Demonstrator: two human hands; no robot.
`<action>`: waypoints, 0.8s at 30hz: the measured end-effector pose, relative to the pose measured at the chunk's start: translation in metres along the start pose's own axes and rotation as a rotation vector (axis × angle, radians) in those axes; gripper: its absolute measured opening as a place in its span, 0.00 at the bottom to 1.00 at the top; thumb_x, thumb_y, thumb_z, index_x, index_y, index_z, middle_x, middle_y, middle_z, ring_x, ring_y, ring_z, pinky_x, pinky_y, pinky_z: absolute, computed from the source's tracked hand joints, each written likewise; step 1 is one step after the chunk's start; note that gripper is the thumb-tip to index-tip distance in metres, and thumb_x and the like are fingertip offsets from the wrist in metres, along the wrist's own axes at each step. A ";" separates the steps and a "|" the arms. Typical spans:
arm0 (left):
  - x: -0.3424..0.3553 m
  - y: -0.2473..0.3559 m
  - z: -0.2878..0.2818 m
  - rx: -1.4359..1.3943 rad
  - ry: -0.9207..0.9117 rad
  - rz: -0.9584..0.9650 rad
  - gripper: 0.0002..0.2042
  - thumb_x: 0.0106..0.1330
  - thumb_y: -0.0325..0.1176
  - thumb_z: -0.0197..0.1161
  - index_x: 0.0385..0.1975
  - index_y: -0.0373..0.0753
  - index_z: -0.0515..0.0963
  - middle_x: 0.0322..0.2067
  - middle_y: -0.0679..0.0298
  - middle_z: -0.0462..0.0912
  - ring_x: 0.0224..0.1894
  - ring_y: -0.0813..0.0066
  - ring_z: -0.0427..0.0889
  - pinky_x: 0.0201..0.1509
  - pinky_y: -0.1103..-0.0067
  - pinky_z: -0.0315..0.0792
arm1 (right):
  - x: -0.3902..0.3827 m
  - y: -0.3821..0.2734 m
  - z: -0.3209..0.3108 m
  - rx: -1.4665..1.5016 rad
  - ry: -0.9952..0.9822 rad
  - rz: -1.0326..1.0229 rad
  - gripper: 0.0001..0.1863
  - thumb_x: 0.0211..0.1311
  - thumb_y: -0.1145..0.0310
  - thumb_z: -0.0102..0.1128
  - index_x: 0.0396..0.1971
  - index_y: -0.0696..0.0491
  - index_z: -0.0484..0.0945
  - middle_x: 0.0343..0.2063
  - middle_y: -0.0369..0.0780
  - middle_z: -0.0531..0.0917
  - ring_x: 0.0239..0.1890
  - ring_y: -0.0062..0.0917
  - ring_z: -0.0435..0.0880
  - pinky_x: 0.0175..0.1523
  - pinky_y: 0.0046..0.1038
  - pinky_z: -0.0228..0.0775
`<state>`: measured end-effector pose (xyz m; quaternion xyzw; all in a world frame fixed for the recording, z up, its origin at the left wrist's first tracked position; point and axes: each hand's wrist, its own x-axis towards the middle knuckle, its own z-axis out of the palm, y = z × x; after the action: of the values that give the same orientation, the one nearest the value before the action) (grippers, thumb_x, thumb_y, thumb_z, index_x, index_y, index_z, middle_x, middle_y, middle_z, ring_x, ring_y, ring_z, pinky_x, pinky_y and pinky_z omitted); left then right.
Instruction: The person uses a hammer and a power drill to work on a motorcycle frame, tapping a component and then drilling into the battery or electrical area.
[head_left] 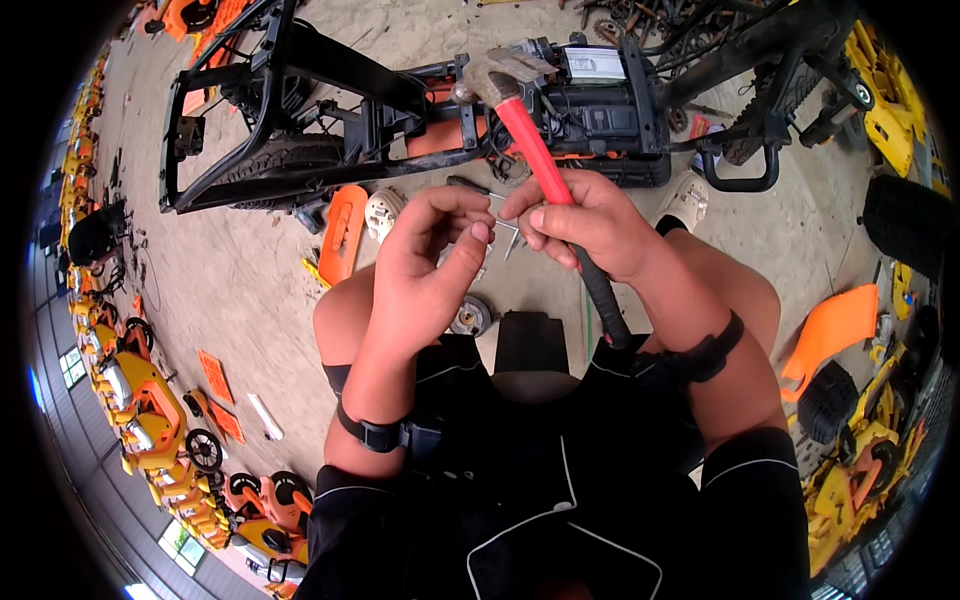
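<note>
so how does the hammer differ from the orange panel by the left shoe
The hammer is held up; the panel lies on the floor. The hammer is red, black and metal-grey; the panel is orange. Both are longer than wide.

The left hand (428,265) can go left above the sandy grey floor (245,290), but the red-and-black-handled metal hammer (537,152) blocks its right and the big black metal frame (640,95) blocks ahead.

A red-shafted, black-gripped metal claw hammer (533,148) has a worn grey head. The tubular metal vehicle frame (345,68) is black. Thin white lines trim the black fabric garment (430,540).
</note>
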<state>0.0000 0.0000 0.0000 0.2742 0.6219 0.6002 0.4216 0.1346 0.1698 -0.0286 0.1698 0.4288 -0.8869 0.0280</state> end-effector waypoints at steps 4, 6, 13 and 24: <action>0.000 0.002 0.000 0.007 0.005 0.002 0.11 0.69 0.21 0.58 0.49 0.32 0.73 0.39 0.64 0.77 0.42 0.78 0.77 0.49 0.81 0.72 | 0.000 -0.002 0.006 -0.036 0.061 0.011 0.13 0.67 0.62 0.63 0.38 0.58 0.78 0.24 0.36 0.79 0.18 0.13 0.71 0.25 0.17 0.64; 0.000 0.003 0.001 -0.015 0.019 0.009 0.10 0.69 0.21 0.59 0.48 0.32 0.73 0.39 0.65 0.78 0.42 0.80 0.77 0.49 0.82 0.72 | 0.000 -0.003 0.008 -0.062 0.071 0.045 0.13 0.67 0.61 0.63 0.35 0.57 0.78 0.23 0.37 0.80 0.20 0.15 0.74 0.26 0.18 0.66; 0.000 0.002 0.000 -0.044 0.062 0.034 0.10 0.65 0.21 0.64 0.45 0.33 0.75 0.40 0.66 0.78 0.40 0.82 0.76 0.47 0.83 0.72 | 0.001 0.002 0.007 0.038 0.060 -0.008 0.11 0.69 0.64 0.60 0.34 0.58 0.76 0.26 0.42 0.82 0.23 0.24 0.82 0.29 0.24 0.75; 0.004 0.000 0.000 0.053 0.062 0.194 0.09 0.58 0.16 0.65 0.36 0.35 0.76 0.39 0.64 0.75 0.40 0.78 0.74 0.46 0.81 0.70 | 0.006 0.005 0.006 0.019 0.093 0.005 0.12 0.69 0.64 0.60 0.39 0.60 0.79 0.29 0.41 0.83 0.26 0.22 0.82 0.33 0.24 0.76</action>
<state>-0.0021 0.0031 -0.0005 0.3254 0.6208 0.6299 0.3345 0.1282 0.1625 -0.0312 0.2122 0.4208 -0.8819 0.0089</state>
